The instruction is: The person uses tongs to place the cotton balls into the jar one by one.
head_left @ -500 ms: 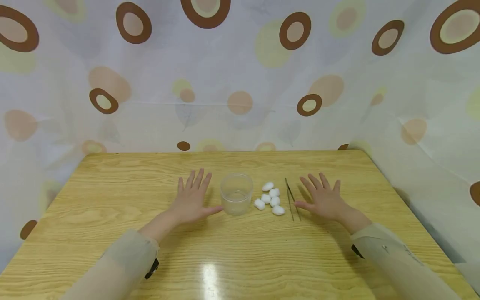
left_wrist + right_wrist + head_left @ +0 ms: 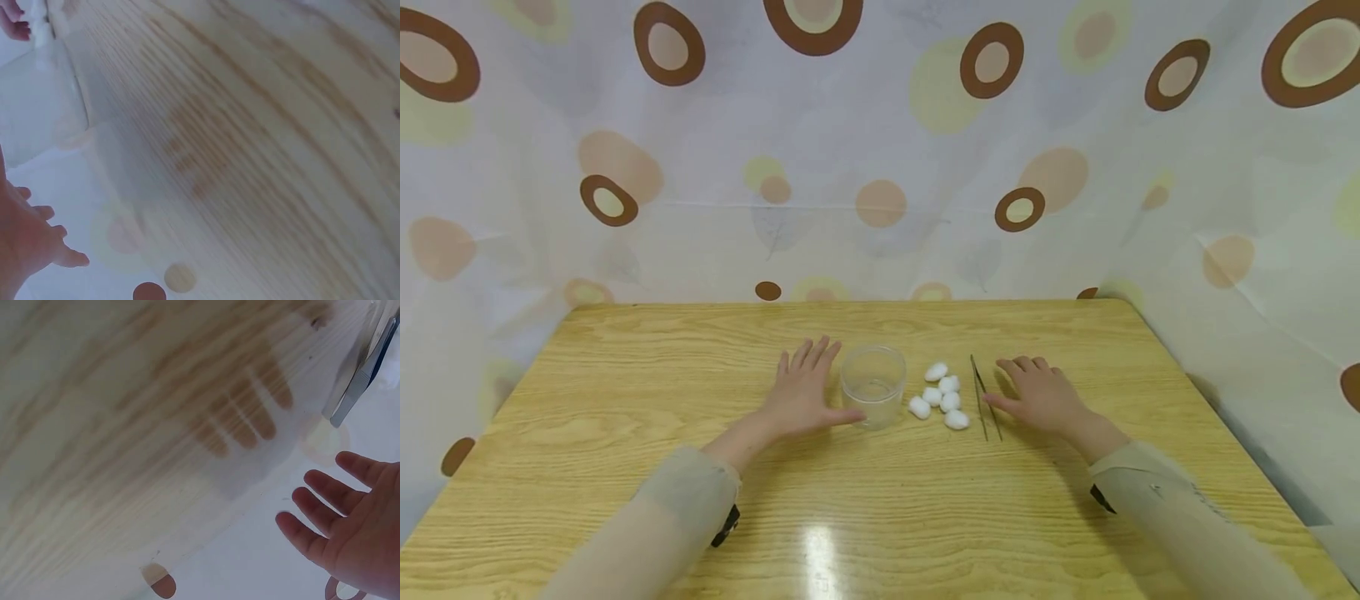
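Observation:
A clear round container [image 2: 874, 387] stands upright on the wooden table. My left hand [image 2: 799, 396] is just to its left with fingers spread, the thumb reaching along the container's near side; whether it touches cannot be told. Several white cotton balls [image 2: 942, 397] lie in a cluster to the right of the container. Metal tweezers [image 2: 981, 398] lie beyond them, their joined end pointing away. Beside the tweezers my right hand [image 2: 1047, 398] hovers with loosely extended fingers, its thumb near one arm. In the right wrist view the tweezers [image 2: 362, 381] appear apart from the fingers.
The wooden table [image 2: 880, 508] runs back to a patterned curtain [image 2: 835, 250], which also hangs along the sides. Bright glare lies on the table's front middle.
My left hand has moved right, closer to the container. My right hand has shifted slightly left toward the tweezers, its fingers lowered. The container, cotton balls and tweezers stay in place.

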A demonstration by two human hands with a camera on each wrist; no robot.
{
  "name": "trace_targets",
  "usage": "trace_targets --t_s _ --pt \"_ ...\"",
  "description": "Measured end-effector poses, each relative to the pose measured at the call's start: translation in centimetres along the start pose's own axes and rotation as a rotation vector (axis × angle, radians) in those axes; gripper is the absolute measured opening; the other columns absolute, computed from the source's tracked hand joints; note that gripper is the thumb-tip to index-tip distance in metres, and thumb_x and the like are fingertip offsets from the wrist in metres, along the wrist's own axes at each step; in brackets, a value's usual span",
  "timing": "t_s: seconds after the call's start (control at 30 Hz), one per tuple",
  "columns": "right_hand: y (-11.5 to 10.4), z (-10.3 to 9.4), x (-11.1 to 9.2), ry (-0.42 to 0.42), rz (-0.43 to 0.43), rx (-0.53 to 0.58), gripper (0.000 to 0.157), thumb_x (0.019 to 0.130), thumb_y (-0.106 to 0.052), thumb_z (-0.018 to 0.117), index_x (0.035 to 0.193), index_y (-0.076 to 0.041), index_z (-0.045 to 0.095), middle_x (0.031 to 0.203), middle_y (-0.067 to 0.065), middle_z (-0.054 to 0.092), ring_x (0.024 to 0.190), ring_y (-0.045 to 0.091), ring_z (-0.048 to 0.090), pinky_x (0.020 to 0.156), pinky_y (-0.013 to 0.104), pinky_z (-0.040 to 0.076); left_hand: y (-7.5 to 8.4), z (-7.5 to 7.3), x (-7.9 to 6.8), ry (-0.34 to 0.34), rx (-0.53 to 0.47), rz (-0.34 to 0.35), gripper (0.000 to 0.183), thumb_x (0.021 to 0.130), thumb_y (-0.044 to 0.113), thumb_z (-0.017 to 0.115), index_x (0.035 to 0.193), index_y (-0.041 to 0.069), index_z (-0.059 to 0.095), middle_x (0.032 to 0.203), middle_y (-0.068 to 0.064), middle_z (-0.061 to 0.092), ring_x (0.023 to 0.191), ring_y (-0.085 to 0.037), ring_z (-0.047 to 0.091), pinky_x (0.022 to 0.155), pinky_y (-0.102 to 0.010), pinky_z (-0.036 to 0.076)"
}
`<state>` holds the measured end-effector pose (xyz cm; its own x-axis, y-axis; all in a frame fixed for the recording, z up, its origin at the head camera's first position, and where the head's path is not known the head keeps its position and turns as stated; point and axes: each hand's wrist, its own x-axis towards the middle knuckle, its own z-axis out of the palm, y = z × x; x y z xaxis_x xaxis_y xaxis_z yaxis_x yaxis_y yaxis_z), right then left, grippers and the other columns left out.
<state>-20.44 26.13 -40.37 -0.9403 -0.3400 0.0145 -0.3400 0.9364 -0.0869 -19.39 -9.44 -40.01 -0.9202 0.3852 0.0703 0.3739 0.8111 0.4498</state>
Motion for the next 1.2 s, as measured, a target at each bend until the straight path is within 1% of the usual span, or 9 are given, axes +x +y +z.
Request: trace_targets --t_s 0.2,0.33,0.5,0.6,0.73,0.8,0.87,1.07,1.2 --pt "-0.6 0.3 0.7 -0.059 0.043 0.118 0.068 0.092 -0.05 0.05 0.133 0.004 0.045 0.125 0.03 0.052 0.114 0.046 0.049 0.087 0.057 0.045 0.2 0.6 0.3 0.015 -0.111 -0.018 0.102 0.072 0.055 0.073 0.148 0.007 0.022 0.153 -0.017 0.022 0.141 -0.041 0.016 0.111 -0.064 0.008" --pt "-1.2 0.4 1.0 -0.094 0.073 0.133 0.068 0.093 -0.05 0.048 0.131 0.006 0.045 0.123 0.03 0.054 0.109 0.045 0.054 0.084 0.054 0.048 0.4 0.9 0.6 0.022 -0.172 -0.025 0.1 0.072 0.051 0.074 0.147 0.008 0.024 0.151 -0.015 0.028 0.14 -0.039 0.021 0.112 -0.06 0.012" --pt "-1.9 0.2 1.6 -0.114 0.082 0.134 0.061 0.093 -0.046 0.05 0.123 0.007 0.052 0.105 0.022 0.064 0.088 0.033 0.063 0.071 0.044 0.052 0.7 1.2 0.7 0.018 -0.221 -0.034 0.1 0.072 0.049 0.076 0.147 0.009 0.025 0.15 -0.014 0.031 0.139 -0.037 0.025 0.112 -0.058 0.014" --pt "-2.4 0.1 2.2 -0.13 0.082 0.137 0.054 0.093 -0.044 0.053 0.114 0.005 0.057 0.088 0.014 0.066 0.07 0.02 0.06 0.058 0.034 0.047 0.9 1.2 0.9 0.026 -0.235 -0.043 0.1 0.071 0.049 0.077 0.147 0.01 0.025 0.149 -0.013 0.033 0.138 -0.036 0.027 0.112 -0.057 0.016" --pt "-2.8 -0.1 2.7 -0.166 0.1 0.14 0.039 0.091 -0.039 0.057 0.094 0.0 0.058 0.067 0.006 0.057 0.055 0.013 0.044 0.049 0.026 0.032 1.2 1.1 1.0 0.042 -0.255 -0.056 0.101 0.069 0.049 0.078 0.147 0.012 0.027 0.147 -0.01 0.037 0.136 -0.034 0.031 0.111 -0.056 0.019" --pt "-3.0 -0.2 2.9 -0.183 0.12 0.148 0.034 0.091 -0.036 0.059 0.086 -0.003 0.054 0.062 0.004 0.051 0.053 0.014 0.039 0.048 0.025 0.029 1.4 1.0 1.1 0.05 -0.273 -0.057 0.101 0.068 0.048 0.079 0.147 0.011 0.028 0.145 -0.01 0.04 0.135 -0.034 0.034 0.111 -0.056 0.019" --pt "-3.2 -0.3 3.1 -0.194 0.141 0.154 0.033 0.09 -0.035 0.06 0.081 -0.005 0.051 0.062 0.003 0.049 0.053 0.014 0.039 0.048 0.025 0.03 1.5 1.0 1.2 0.047 -0.285 -0.068 0.102 0.067 0.047 0.08 0.147 0.011 0.027 0.144 -0.009 0.041 0.134 -0.033 0.035 0.111 -0.056 0.02" --pt "-3.5 -0.4 3.6 -0.223 0.177 0.187 0.033 0.089 -0.032 0.062 0.077 -0.005 0.048 0.063 0.004 0.049 0.055 0.016 0.041 0.049 0.026 0.032 1.8 1.1 1.4 0.031 -0.329 -0.091 0.105 0.066 0.043 0.082 0.147 0.011 0.025 0.142 -0.011 0.044 0.131 -0.031 0.04 0.11 -0.054 0.022" --pt "-3.5 -0.5 3.8 -0.225 0.176 0.197 0.032 0.088 -0.03 0.063 0.076 -0.005 0.048 0.064 0.004 0.048 0.055 0.016 0.041 0.05 0.026 0.033 2.1 0.9 1.5 0.016 -0.379 -0.116 0.106 0.067 0.042 0.082 0.148 0.014 0.022 0.142 -0.013 0.043 0.131 -0.032 0.039 0.108 -0.054 0.028"
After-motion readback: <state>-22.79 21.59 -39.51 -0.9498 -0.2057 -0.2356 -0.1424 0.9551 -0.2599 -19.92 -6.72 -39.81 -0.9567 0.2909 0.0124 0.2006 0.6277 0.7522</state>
